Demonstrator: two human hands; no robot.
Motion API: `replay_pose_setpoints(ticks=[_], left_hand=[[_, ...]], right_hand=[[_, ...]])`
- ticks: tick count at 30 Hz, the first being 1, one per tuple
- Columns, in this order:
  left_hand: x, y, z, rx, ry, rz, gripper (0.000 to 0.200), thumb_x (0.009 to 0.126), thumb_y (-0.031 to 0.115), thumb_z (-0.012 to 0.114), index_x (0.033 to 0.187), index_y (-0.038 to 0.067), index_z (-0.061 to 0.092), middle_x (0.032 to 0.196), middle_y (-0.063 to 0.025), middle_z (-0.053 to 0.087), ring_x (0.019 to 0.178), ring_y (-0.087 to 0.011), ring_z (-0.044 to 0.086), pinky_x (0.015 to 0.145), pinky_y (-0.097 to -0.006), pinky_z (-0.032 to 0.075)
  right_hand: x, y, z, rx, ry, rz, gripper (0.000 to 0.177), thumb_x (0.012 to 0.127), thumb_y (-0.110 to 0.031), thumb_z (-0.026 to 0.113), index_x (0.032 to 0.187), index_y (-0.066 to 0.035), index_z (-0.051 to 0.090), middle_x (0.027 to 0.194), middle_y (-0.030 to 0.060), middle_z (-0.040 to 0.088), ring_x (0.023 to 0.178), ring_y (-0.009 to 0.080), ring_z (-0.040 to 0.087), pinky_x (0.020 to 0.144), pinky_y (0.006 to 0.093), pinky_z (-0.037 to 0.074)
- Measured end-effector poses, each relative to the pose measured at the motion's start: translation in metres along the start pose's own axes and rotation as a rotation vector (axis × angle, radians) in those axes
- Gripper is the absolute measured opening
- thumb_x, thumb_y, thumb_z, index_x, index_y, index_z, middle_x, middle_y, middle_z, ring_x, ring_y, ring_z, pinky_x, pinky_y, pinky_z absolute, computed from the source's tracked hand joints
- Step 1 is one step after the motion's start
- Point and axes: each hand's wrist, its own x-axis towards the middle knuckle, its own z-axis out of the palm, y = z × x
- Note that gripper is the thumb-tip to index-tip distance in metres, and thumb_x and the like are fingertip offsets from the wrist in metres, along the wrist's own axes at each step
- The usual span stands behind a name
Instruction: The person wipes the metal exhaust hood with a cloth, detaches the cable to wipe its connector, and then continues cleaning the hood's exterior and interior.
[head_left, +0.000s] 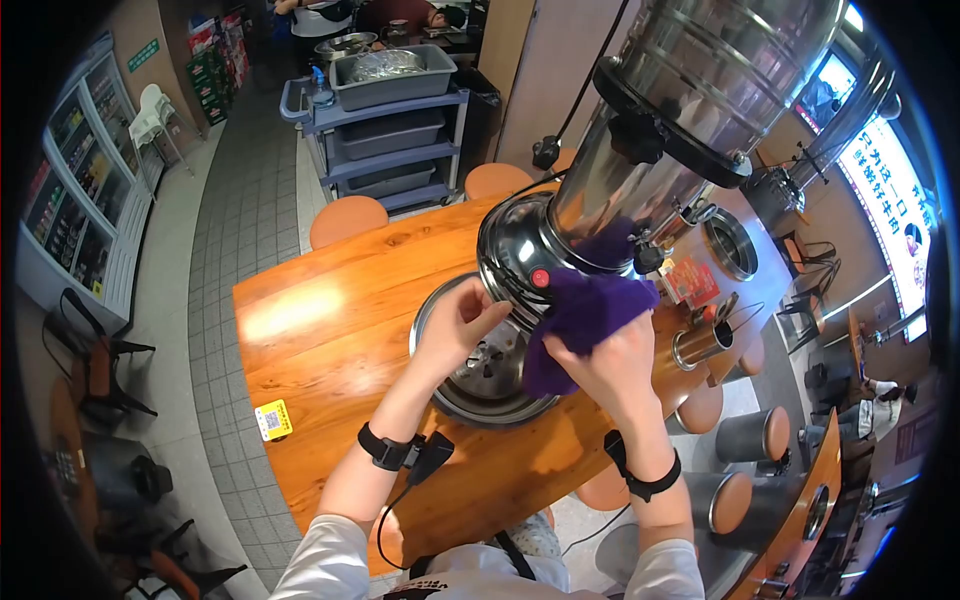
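Observation:
My right hand [620,365] is closed on a purple cloth [585,315], which lies against the shiny metal base [515,235] of a tall exhaust pipe [620,180]. A red switch [540,278] shows on that base, just beside the cloth. To its left, my left hand [465,325] touches the lower edge of the base with bent fingers; what its fingertips hold, if anything, is hidden. Under both hands a round metal pan [450,400] with dark pieces inside is set in the wooden table [330,350].
A grey cart [390,110] with bins stands beyond the table. Stools [345,220] surround the table. On its right part are a metal canister [700,345] and a round burner [730,243]. A yellow code card [272,421] lies at the left edge. People are in the background.

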Motion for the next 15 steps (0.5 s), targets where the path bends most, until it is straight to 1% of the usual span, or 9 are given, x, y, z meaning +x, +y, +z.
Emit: replay_pose_setpoints(ticks=[1, 3, 4, 7, 9, 11, 12, 13, 15], left_hand=[[0.000, -0.001, 0.000, -0.068, -0.059, -0.028, 0.023, 0.084, 0.014, 0.061, 0.069, 0.007, 0.046, 0.063, 0.0079, 0.041, 0.058, -0.0001, 0.036, 0.051, -0.0170, 0.027], [0.003, -0.012, 0.000, -0.089, -0.068, -0.033, 0.022, 0.084, 0.014, 0.061, 0.069, 0.007, 0.046, 0.063, 0.0080, 0.042, 0.059, -0.0001, 0.036, 0.051, -0.0170, 0.028], [0.004, -0.017, 0.001, -0.099, -0.055, -0.008, 0.022, 0.085, 0.014, 0.060, 0.069, 0.007, 0.046, 0.063, 0.0080, 0.042, 0.059, 0.0000, 0.036, 0.051, -0.0172, 0.028], [0.004, -0.018, 0.005, -0.155, -0.045, 0.035, 0.019, 0.084, 0.014, 0.060, 0.072, 0.007, 0.047, 0.063, 0.0076, 0.042, 0.058, -0.0002, 0.036, 0.051, -0.0175, 0.029], [0.004, -0.016, 0.006, -0.226, -0.027, 0.016, 0.013, 0.086, 0.016, 0.058, 0.080, 0.006, 0.051, 0.062, 0.0076, 0.041, 0.056, -0.0016, 0.035, 0.051, -0.0174, 0.028], [0.003, -0.012, -0.001, -0.272, -0.009, -0.007, 0.013, 0.086, 0.017, 0.056, 0.085, 0.005, 0.053, 0.063, 0.0072, 0.040, 0.056, -0.0022, 0.035, 0.051, -0.0176, 0.028], [0.003, -0.008, -0.003, -0.317, 0.001, -0.029, 0.014, 0.087, 0.018, 0.054, 0.090, 0.004, 0.054, 0.064, 0.0068, 0.040, 0.056, -0.0028, 0.035, 0.051, -0.0178, 0.028], [0.004, -0.002, -0.004, -0.318, 0.003, -0.025, 0.014, 0.087, 0.018, 0.054, 0.090, 0.004, 0.054, 0.064, 0.0068, 0.040, 0.056, -0.0028, 0.035, 0.051, -0.0178, 0.028], [0.003, 0.009, -0.006, -0.427, -0.027, -0.104, 0.019, 0.088, 0.017, 0.050, 0.099, 0.002, 0.054, 0.066, 0.0058, 0.040, 0.058, -0.0034, 0.033, 0.052, -0.0186, 0.027]], right_hand=[[0.002, 0.001, 0.002, -0.001, -0.001, -0.005, 0.026, 0.059, -0.013, 0.070, 0.083, -0.006, 0.064, 0.080, 0.0081, 0.059, 0.077, 0.0281, 0.056, 0.070, 0.0374, 0.044], [0.004, 0.005, 0.006, -0.100, -0.127, -0.062, 0.035, 0.056, -0.018, 0.075, 0.086, -0.005, 0.063, 0.087, 0.0095, 0.059, 0.082, 0.0288, 0.056, 0.074, 0.0373, 0.043], [0.007, 0.005, 0.004, -0.122, -0.176, -0.051, 0.033, 0.058, -0.020, 0.075, 0.085, -0.006, 0.064, 0.087, 0.0094, 0.059, 0.082, 0.0290, 0.056, 0.072, 0.0370, 0.044], [0.003, 0.017, 0.009, -0.120, -0.104, -0.179, 0.028, 0.061, -0.021, 0.075, 0.083, -0.006, 0.064, 0.088, 0.0098, 0.059, 0.082, 0.0291, 0.056, 0.072, 0.0371, 0.044], [-0.003, 0.019, 0.008, -0.092, -0.075, -0.200, 0.027, 0.062, -0.020, 0.075, 0.083, -0.006, 0.065, 0.088, 0.0103, 0.059, 0.082, 0.0289, 0.056, 0.073, 0.0362, 0.044], [-0.013, 0.020, 0.010, -0.111, 0.019, -0.158, 0.030, 0.061, -0.018, 0.076, 0.086, -0.006, 0.065, 0.089, 0.0112, 0.059, 0.082, 0.0292, 0.056, 0.073, 0.0346, 0.043], [-0.018, 0.021, 0.011, -0.091, 0.037, -0.105, 0.032, 0.062, -0.015, 0.076, 0.090, -0.004, 0.064, 0.090, 0.0115, 0.060, 0.084, 0.0287, 0.057, 0.078, 0.0348, 0.043], [-0.023, 0.021, 0.014, -0.091, 0.038, -0.109, 0.032, 0.062, -0.015, 0.076, 0.090, -0.004, 0.064, 0.090, 0.0115, 0.060, 0.084, 0.0287, 0.057, 0.078, 0.0348, 0.043], [-0.034, 0.022, 0.021, 0.145, 0.125, 0.128, 0.029, 0.065, -0.012, 0.074, 0.090, -0.002, 0.063, 0.092, 0.0113, 0.062, 0.087, 0.0280, 0.058, 0.084, 0.0363, 0.041]])
